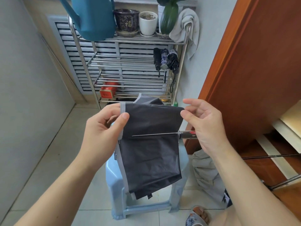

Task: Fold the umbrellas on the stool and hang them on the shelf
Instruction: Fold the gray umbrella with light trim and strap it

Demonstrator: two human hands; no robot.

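A black umbrella canopy with a grey hem (151,147) hangs spread flat in front of me, above the pale blue plastic stool (117,190). My left hand (104,129) pinches the grey-edged top left corner between thumb and fingers. At the top right corner my right hand (203,124) pinches the fabric with thumb and forefinger, its other fingers loosely spread. A thin metal rib and the dark shaft (185,135) cross the fabric at mid height. Three folded umbrellas (166,61) hang by their straps from the steel shelf (130,79) behind.
A grey unfolded umbrella (206,176) lies on the floor right of the stool, its shaft reaching right. A wooden door (252,62) stands at the right. Flowerpots, a blue watering can (92,18) and a towel top the shelf. My slippered foot (197,216) is below.
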